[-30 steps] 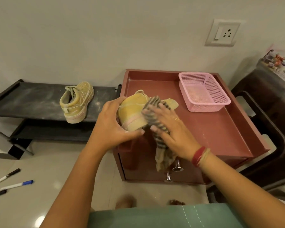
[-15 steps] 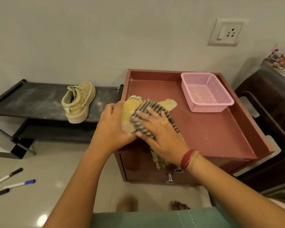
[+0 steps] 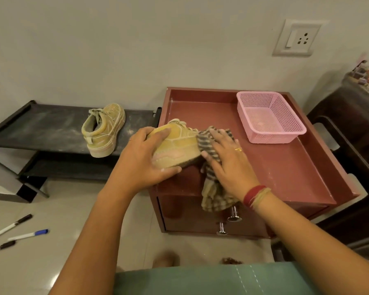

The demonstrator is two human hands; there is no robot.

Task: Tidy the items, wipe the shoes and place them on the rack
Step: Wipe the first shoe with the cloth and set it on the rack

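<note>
The cloth has swept right: the right hand [image 3: 226, 160], fingers spread flat, now presses the striped cloth [image 3: 206, 143] on the shoe [image 3: 179, 143]'s right end, baring its yellow side. The left hand [image 3: 145, 158] curls round the other end at the cabinet [image 3: 275, 167]'s front left corner. The other shoe [image 3: 103, 128] waits on the rack [image 3: 41, 128]. The markers [image 3: 28, 235] on the floor look yet to be tidied.

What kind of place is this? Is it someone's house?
Probably a room in a home, maybe near the front door. There is a low black shoe rack with a yellow shoe on it, a small red-brown drawer cabinet, and a wall switch and socket.
</note>
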